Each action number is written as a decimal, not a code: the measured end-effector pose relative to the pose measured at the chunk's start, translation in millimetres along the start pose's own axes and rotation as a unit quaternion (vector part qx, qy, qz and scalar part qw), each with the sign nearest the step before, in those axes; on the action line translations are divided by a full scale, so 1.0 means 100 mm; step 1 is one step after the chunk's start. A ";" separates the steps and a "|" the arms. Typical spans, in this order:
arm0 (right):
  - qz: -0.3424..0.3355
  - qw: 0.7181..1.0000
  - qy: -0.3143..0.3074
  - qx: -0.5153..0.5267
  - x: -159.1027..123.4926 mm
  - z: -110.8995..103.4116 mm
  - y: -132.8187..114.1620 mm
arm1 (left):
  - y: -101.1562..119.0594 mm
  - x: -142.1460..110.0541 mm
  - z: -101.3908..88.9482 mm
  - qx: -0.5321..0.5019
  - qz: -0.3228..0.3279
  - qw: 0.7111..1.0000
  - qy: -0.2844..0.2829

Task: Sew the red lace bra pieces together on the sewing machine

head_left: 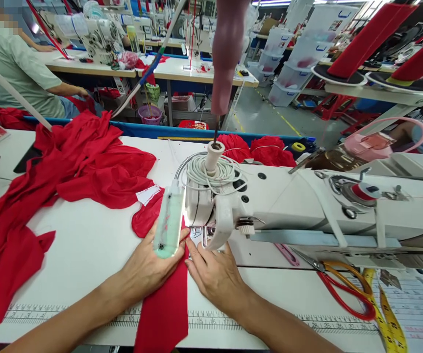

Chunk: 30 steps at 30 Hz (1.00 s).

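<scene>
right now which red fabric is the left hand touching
The flat, straight-edged strip; the crumpled heap lies farther left, the tied bundles behind the sewing machine.

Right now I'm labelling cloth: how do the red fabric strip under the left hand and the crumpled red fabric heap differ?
The red fabric strip lies flat; the crumpled red fabric heap is bunched and folded. The strip is narrow; the heap spreads wider. The left hand rests on the strip; most of the heap lies farther left. Both are red and lie on the white table.
</scene>
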State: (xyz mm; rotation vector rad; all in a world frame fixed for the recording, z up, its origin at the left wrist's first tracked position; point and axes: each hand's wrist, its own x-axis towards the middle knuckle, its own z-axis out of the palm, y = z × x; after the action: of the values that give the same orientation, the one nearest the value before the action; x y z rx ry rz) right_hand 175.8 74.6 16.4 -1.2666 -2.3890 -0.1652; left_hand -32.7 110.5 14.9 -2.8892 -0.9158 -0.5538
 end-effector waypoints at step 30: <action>0.033 0.999 -0.003 -0.018 0.00 0.02 0.04 | 0.03 0.06 0.01 0.035 -0.011 0.999 0.041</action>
State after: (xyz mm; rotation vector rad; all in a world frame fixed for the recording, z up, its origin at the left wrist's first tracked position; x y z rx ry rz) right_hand 178.3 77.3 14.2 -1.3623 -2.3562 -0.1856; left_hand -26.2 111.6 15.8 -2.7767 -0.9358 -0.6229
